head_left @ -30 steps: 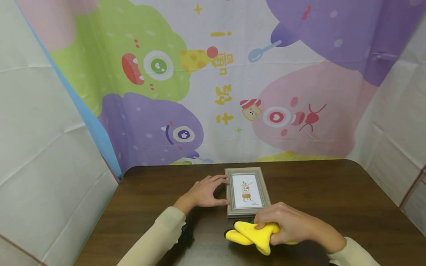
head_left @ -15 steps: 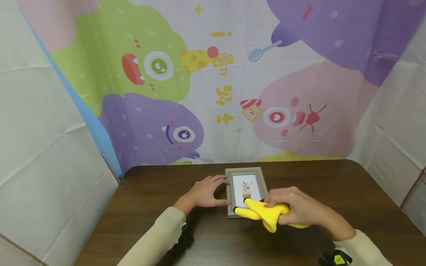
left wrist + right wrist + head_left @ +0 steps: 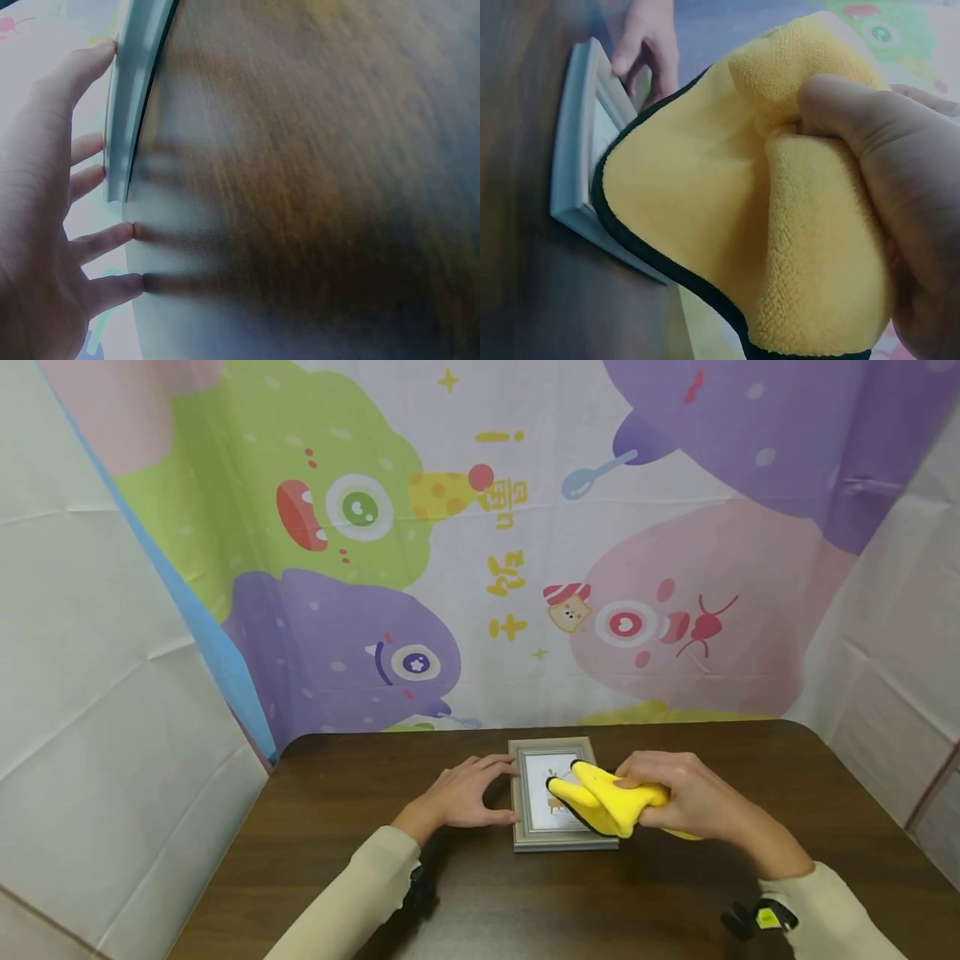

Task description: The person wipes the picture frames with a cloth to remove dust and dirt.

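A picture frame (image 3: pixel 525 841) with a pale moulding and a plant print lies flat on the brown table. My left hand (image 3: pixel 461 793) rests at its left side; in the left wrist view the thumb and some fingertips touch the frame's edge (image 3: pixel 135 97), while other fingertips meet the tabletop. My right hand (image 3: pixel 686 793) grips a bunched yellow cloth (image 3: pixel 618 806) with dark edging. The cloth hangs over the right part of the picture and hides some of it. In the right wrist view the thumb presses the fluffy cloth (image 3: pixel 705 180) into folds.
The dark wooden table (image 3: pixel 322 860) has rounded far corners. Behind it hangs a curtain (image 3: pixel 510 685) printed with cartoon monsters. Pale cloth walls (image 3: pixel 112 710) stand at both sides. A dark strapped device (image 3: pixel 757 918) sits at the right wrist.
My right hand has carried the yellow cloth up and away from the near edge, to over the picture. The left hand and the picture frame have stayed in place.
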### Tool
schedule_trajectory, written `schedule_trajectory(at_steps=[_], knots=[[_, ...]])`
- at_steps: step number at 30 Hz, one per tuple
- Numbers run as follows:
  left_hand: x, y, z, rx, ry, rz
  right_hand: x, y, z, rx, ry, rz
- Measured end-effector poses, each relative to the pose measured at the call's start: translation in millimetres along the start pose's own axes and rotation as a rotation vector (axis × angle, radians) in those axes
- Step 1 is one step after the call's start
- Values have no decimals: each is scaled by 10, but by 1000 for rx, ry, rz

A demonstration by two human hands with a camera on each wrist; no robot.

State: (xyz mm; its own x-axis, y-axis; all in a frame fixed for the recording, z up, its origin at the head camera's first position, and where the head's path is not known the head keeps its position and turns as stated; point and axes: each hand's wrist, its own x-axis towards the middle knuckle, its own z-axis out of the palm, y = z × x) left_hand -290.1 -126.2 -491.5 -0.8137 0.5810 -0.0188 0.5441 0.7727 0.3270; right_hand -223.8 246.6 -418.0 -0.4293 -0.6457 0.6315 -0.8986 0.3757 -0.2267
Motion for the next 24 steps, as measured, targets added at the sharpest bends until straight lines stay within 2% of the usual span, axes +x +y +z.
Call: schedule_trajectory(at_steps=[6, 9, 18, 24], knots=[[1, 2, 1, -7, -3, -9, 9, 42, -80, -67, 15, 71], [1, 5, -1, -12, -8, -14, 0, 70, -54, -93, 0, 77], [-4, 5, 1, -3, -4, -7, -107, 146, 196, -156, -88, 34], [2, 3, 4, -1, -2, -9, -203, 164, 307, -120, -193, 82]])
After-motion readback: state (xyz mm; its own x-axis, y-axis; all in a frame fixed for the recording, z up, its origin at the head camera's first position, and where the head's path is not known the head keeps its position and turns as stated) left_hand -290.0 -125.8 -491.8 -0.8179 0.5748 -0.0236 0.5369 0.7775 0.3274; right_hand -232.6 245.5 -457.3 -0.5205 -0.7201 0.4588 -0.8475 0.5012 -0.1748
